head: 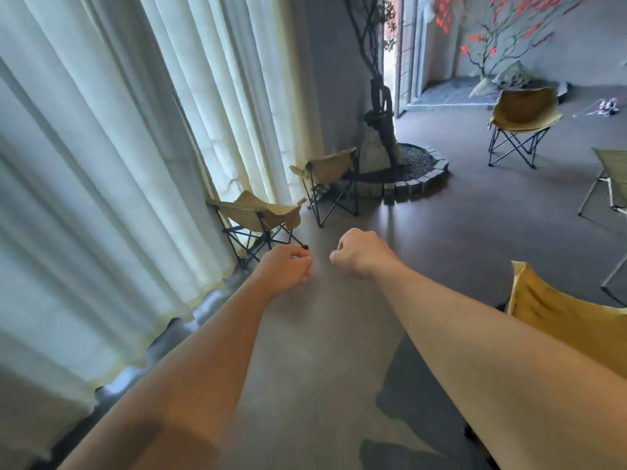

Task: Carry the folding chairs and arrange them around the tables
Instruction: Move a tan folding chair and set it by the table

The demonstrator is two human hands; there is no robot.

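Bare of any load, both hands hang over the grey-brown floor (458,232) with fingers curled into loose fists: the left hand (286,269) has its fingertips tucked against the thumb and grips nothing, and the right hand (361,252) is likewise closed on itself, knuckles up, touching nothing. Both forearms stretch forward from the lower corners, converging so that the two fists sit near each other, apart by a narrow gap. Five tan canvas folding chairs are in view. One tan canvas chair on a black cross-frame (258,215) stands just beyond the left hand, against the pale pleated curtain (101,164); a second like it (327,176) stands behind it, beside the round stone-edged planter (417,183) that holds a dark twisted tree trunk (383,106). A third tan chair on a black frame (524,111) stands well apart at the far right. A fourth, pale-framed chair (610,178) is cut off by the right edge, and the yellow canvas of a fifth (559,320) shows under the right forearm.
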